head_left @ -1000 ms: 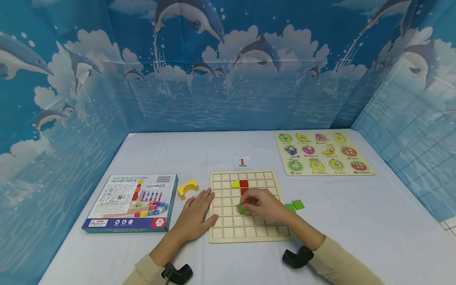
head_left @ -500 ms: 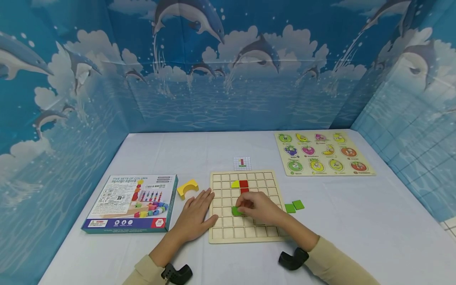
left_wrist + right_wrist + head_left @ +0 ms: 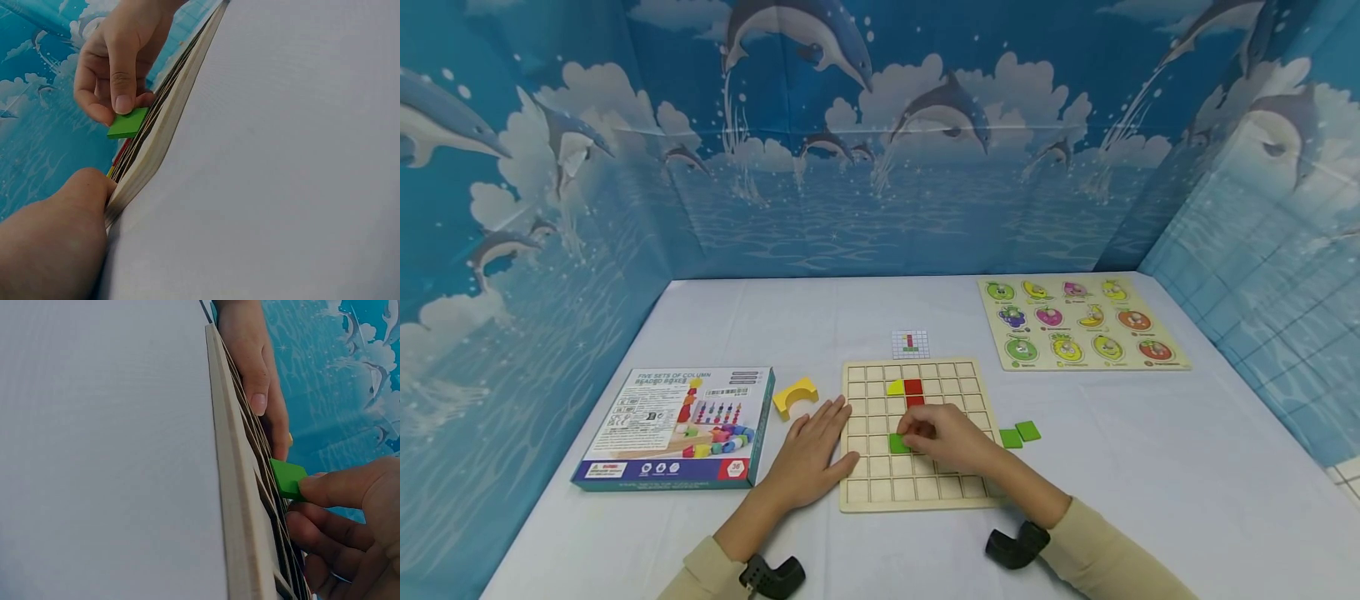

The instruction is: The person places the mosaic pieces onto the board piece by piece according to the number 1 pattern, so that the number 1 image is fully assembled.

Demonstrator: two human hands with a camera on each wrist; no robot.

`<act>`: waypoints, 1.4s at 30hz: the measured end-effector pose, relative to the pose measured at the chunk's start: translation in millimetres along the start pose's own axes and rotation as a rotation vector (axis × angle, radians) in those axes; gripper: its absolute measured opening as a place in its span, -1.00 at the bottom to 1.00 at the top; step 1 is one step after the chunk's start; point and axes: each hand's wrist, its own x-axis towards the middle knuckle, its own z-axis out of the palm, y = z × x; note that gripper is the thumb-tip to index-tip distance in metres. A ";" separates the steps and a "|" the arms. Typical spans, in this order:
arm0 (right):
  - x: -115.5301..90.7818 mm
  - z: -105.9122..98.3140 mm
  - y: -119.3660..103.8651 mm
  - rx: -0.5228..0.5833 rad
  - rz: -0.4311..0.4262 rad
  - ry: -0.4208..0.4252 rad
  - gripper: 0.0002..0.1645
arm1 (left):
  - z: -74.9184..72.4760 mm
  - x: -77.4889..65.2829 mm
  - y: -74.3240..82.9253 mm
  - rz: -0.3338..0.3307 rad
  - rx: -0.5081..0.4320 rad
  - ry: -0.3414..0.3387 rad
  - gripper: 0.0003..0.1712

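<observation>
In the head view, a white tabletop fills much of the lower half, and behind it and at both sides hangs a blue curtain printed with dolphins and clouds. The wooden grid board lies at lower centre; over it the right hand pinches a green tile, while the left hand rests at the board's left edge, fingers straight, thumb spread apart. In the left wrist view, the tile is at upper left, held between thumb and fingers; the white surface occupies the right side. In the right wrist view, the tile is right of centre, white surface at left, curtain at upper right; whether tile touches board, I cannot tell.
</observation>
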 end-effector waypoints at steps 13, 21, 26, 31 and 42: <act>-0.8 -0.2 4.5 -0.020 -0.012 0.012 -0.91 | -1.3 -0.5 0.6 0.001 -0.001 -0.009 -0.18; -0.1 1.7 6.4 -0.044 -0.006 0.001 -0.90 | -0.1 0.2 0.1 -0.003 -0.001 -0.005 -0.18; 0.1 2.3 6.9 -0.057 -0.012 -0.001 -0.90 | 1.1 0.7 -0.7 -0.004 0.001 0.000 -0.19; -0.6 2.9 7.6 -0.058 -0.015 0.000 -0.90 | 1.3 0.5 -0.8 -0.006 -0.001 -0.002 -0.18; -4.9 0.8 6.1 -0.013 0.010 -0.002 -0.95 | 2.2 0.7 -1.4 -0.006 -0.003 -0.002 -0.18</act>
